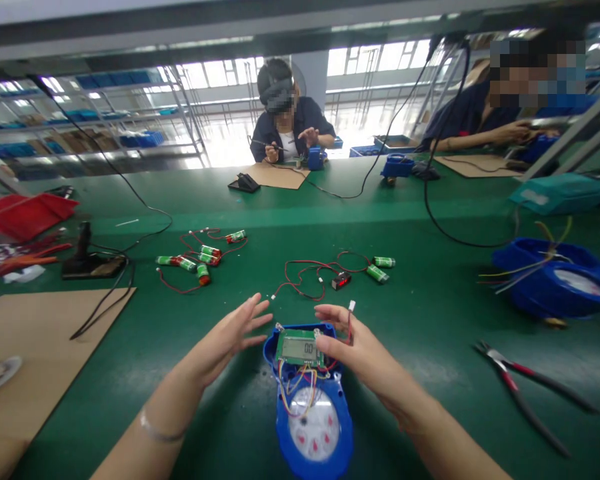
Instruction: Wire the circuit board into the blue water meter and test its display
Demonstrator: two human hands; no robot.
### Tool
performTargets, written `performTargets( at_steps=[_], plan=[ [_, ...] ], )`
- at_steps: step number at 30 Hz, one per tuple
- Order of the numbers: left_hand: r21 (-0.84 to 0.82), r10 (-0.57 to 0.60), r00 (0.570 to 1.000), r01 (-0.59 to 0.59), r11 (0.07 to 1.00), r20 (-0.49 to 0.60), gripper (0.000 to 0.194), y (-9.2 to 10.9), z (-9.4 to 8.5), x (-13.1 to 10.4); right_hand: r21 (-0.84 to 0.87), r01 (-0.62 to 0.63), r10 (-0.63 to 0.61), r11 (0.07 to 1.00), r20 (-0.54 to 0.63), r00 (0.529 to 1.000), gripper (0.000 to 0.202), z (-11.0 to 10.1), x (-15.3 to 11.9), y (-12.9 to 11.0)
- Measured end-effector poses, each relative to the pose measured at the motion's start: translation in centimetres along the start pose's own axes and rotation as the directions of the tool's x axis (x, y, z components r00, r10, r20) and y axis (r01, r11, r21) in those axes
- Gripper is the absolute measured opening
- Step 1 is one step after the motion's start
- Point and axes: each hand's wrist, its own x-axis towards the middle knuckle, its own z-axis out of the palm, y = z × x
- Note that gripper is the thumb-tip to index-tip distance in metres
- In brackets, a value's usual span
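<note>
A blue water meter [315, 427] lies in front of me, its round dial showing red pointers. At its top sits a green circuit board [286, 338] with a display [300, 348] reading 0.0; thin coloured wires run below it. My left hand [235, 333] is held just left of the meter, fingers spread and holding nothing. My right hand [355, 340] is at the meter's upper right, with its thumb by the board's edge and its fingers apart. A white connector [351, 306] on a red wire sticks up beside the right hand; part of the wire is hidden.
Green batteries [209, 255] with red wires lie left and right beyond my hands, near a small red-lit display [341, 281]. Cutting pliers [525, 393] and another blue meter [560, 277] are at right. Cardboard [45, 347] and a black stand [93, 265] are left. Two people work opposite.
</note>
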Motion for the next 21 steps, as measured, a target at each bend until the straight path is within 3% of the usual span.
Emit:
performTargets(
  at_steps=[5, 8, 12, 16, 19, 21],
  plan=[
    [0.072, -0.057, 0.998, 0.059, 0.996, -0.036, 0.104, -2.0, 2.1, -2.3, -0.105, -0.074, 0.086, 0.992, 0.121, 0.989, 0.094, 0.1, -0.2, 0.4],
    [0.073, -0.087, 0.996, 0.086, 0.994, 0.012, 0.095, -2.8, 3.1, -2.1, -0.132, -0.113, 0.131, 0.985, 0.136, 0.982, 0.084, -0.1, -0.1, 0.5],
    [0.08, -0.103, 0.995, 0.102, 0.992, 0.007, 0.071, -3.6, 3.4, -1.9, -0.018, -0.137, 0.138, 0.99, 0.176, 0.975, 0.065, 0.1, 0.0, 0.9],
    [0.084, -0.094, 0.996, 0.094, 0.992, -0.011, 0.065, -4.1, 3.6, -2.0, 0.073, -0.166, 0.147, 0.983, 0.21, 0.966, 0.057, 0.4, -0.2, 1.3],
    [0.075, -0.059, 0.998, 0.06, 0.995, -0.02, 0.067, -3.7, 4.0, -2.4, 0.081, -0.116, 0.097, 0.99, 0.205, 0.974, 0.062, 0.4, -0.9, 0.7],
    [0.072, 0.043, 0.999, -0.041, 0.997, -0.019, 0.066, -3.0, 4.3, -3.0, 0.05, -0.031, 0.02, 0.998, 0.214, 0.977, 0.067, 0.3, -1.7, -0.3]
  ],
)
